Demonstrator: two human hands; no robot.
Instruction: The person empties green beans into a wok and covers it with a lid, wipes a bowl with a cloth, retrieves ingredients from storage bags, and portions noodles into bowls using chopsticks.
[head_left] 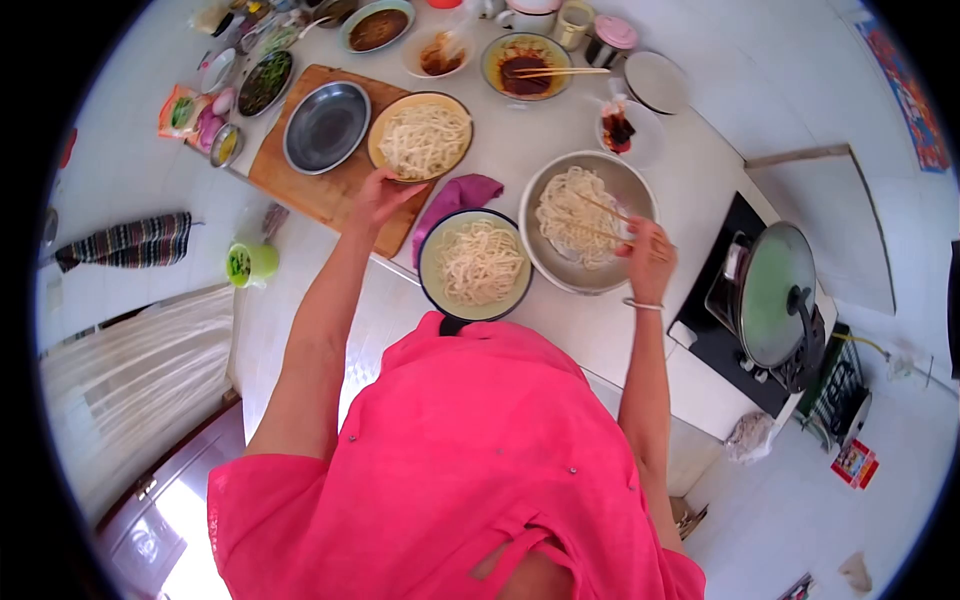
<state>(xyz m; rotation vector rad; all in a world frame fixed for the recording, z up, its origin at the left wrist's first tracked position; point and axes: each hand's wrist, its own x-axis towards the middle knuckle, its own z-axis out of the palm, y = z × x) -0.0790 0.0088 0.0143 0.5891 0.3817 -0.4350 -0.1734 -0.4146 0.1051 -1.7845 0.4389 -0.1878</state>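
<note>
My right hand is closed around a pair of wooden chopsticks, whose tips reach into noodles in a wide steel bowl. At the left, my left hand grips the near rim of a yellow bowl that holds more pale noodles. This bowl stands over the right part of a wooden cutting board. Between my hands, close to my body, sits a dark-rimmed bowl with a third heap of noodles. A purple cloth lies between the bowls.
A grey metal dish rests on the board. Behind are bowls of brown sauce and red-brown paste, the latter with chopsticks across it. A lidded pan stands on the black stove to the right. Greens fill a dark dish.
</note>
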